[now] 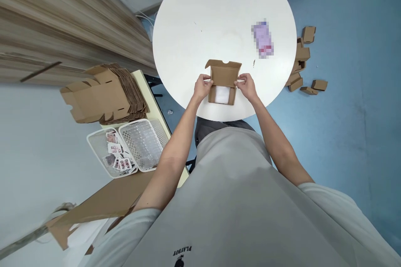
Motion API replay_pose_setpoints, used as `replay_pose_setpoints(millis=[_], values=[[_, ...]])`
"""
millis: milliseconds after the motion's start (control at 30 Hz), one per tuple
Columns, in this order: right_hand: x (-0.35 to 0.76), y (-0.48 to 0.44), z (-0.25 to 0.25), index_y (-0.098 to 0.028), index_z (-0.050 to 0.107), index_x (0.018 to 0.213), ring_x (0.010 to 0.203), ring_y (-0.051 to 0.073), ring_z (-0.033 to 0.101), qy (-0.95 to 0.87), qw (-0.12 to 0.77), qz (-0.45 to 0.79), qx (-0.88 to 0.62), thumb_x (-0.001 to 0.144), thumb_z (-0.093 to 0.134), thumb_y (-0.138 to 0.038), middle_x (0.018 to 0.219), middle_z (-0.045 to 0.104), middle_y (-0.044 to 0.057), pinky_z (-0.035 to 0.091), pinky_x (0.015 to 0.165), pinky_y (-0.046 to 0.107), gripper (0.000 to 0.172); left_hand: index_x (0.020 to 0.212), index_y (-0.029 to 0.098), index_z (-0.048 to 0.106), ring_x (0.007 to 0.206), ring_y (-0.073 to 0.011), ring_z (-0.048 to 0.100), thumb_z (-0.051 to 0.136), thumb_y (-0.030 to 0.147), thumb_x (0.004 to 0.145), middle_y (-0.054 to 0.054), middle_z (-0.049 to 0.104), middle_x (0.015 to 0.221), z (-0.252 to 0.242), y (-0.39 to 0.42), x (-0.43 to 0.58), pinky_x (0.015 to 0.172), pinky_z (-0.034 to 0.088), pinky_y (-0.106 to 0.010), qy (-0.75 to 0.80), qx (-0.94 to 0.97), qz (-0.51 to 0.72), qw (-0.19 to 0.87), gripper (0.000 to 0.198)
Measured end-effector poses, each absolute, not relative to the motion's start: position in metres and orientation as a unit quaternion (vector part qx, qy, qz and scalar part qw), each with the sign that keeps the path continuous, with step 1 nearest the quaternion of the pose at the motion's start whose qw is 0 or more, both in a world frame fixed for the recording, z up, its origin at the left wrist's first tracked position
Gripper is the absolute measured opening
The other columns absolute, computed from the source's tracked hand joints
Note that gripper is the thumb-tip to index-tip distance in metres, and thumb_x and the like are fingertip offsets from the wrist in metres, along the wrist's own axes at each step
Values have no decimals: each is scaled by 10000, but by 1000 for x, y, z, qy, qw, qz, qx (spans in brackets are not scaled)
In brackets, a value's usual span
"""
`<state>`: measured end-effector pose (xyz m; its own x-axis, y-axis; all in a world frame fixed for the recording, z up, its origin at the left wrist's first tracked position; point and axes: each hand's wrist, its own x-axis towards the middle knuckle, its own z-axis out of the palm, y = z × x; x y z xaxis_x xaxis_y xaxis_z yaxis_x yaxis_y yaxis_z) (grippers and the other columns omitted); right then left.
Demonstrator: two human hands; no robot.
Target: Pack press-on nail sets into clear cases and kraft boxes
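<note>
Now the left hand (pixel 203 87) and right hand (pixel 247 86), fingers nearly closed, pinch the sides of the open cardboard mailer box (pixel 223 82) near the round white table (pixel 200 16)'s edge. Bending both sides evenly should keep its lid (pixel 224 74) straight.

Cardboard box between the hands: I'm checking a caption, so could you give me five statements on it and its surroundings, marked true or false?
1. The left hand and right hand both touch the cardboard box. True.
2. The box's lid is shut. False: it stands open, with a white item showing inside.
3. Small brown boxes lie on the blue floor, right of the round table. True.
4. The stacked flat cardboard is on the person's right. False: it is on the left.
5. Printed cards lie in a white basket. True.
</note>
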<state>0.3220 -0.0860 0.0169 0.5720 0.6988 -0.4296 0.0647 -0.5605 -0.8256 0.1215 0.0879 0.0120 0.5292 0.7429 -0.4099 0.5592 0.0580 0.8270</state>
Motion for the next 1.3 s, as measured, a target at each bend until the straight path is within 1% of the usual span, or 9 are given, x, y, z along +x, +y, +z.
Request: replay_pose_setpoints(millis=[67, 133, 300, 467, 667, 867, 1000, 1167, 1300], values=[[320, -95, 25, -246, 622, 1426, 1076, 274, 729, -259, 405, 389, -786, 890, 813, -438, 1402, 719, 124, 627, 1008, 461, 601, 1334, 189, 673, 1099, -258, 759, 786, 259, 874, -166, 746, 1397, 15, 83, 115, 1010, 610, -390, 466, 684, 86, 555, 478], [315, -106, 34, -235, 637, 1421, 1101, 281, 738, -282, 405, 387, -779, 899, 781, -392, 1448, 711, 128, 634, 1009, 455, 564, 1411, 180, 661, 1090, -263, 767, 782, 251, 854, -183, 722, 1447, 19, 76, 107, 1002, 620, -397, 452, 690, 83, 559, 574], [290, -140, 45, -232, 646, 1419, 1227, 307, 717, -352, 353, 382, -778, 937, 628, -260, 1487, 705, 136, 656, 988, 463, 483, 1343, 210, 735, 1216, -298, 736, 665, 155, 840, -151, 724, 1461, 30, 44, 79, 1102, 601, -440, 432, 738, 78, 513, 511], [269, -167, 37, -196, 531, 1606, 1339, 340, 689, -444, 226, 356, -791, 893, 555, -153, 1701, 519, 197, 659, 1043, 515, 715, 1561, 250, 649, 1481, -332, 619, 614, 97, 840, -138, 606, 1650, 30, 11, 49, 1247, 524, -482, 379, 792, 44, 476, 738], [256, -184, 31, -157, 319, 1777, 1402, 425, 642, -511, 72, 350, -782, 938, 641, -268, 1806, 373, 238, 684, 984, 534, 906, 1746, 214, 449, 1625, -399, 489, 690, 170, 888, -181, 422, 1806, 13, -15, 23, 1319, 465, -540, 356, 819, -36, 448, 892], [248, -193, 25, -103, 308, 1790, 1530, 401, 541, -530, 40, 343, -775, 929, 525, -118, 1746, 506, 221, 596, 1177, 547, 888, 1736, 216, 470, 1606, -410, 487, 711, 165, 863, -184, 497, 1763, -4, -35, 23, 1343, 421, -596, 395, 797, -48, 454, 907], [247, -191, 22, -79, 333, 1781, 1512, 393, 549, -530, 58, 338, -776, 933, 495, -103, 1672, 591, 226, 583, 1189, 536, 863, 1685, 257, 552, 1545, -385, 554, 683, 162, 854, -125, 605, 1690, -8, -39, 28, 1349, 413, -597, 417, 770, 5, 484, 847], [253, -178, 29, -83, 428, 1742, 1248, 417, 709, -469, 100, 342, -808, 939, 508, -112, 1428, 762, 228, 599, 1056, 552, 807, 1592, 250, 660, 1324, -378, 710, 676, 207, 899, -116, 792, 1434, 4, -39, 34, 1227, 526, -573, 448, 744, 66, 492, 694], [264, -160, 49, -167, 570, 1649, 1076, 380, 769, -422, 113, 319, -841, 1018, 503, -163, 1270, 834, 154, 578, 984, 471, 634, 1598, 254, 660, 1188, -335, 772, 593, 177, 1000, -101, 837, 1326, 35, -34, 47, 1126, 567, -473, 484, 761, 40, 430, 607]])
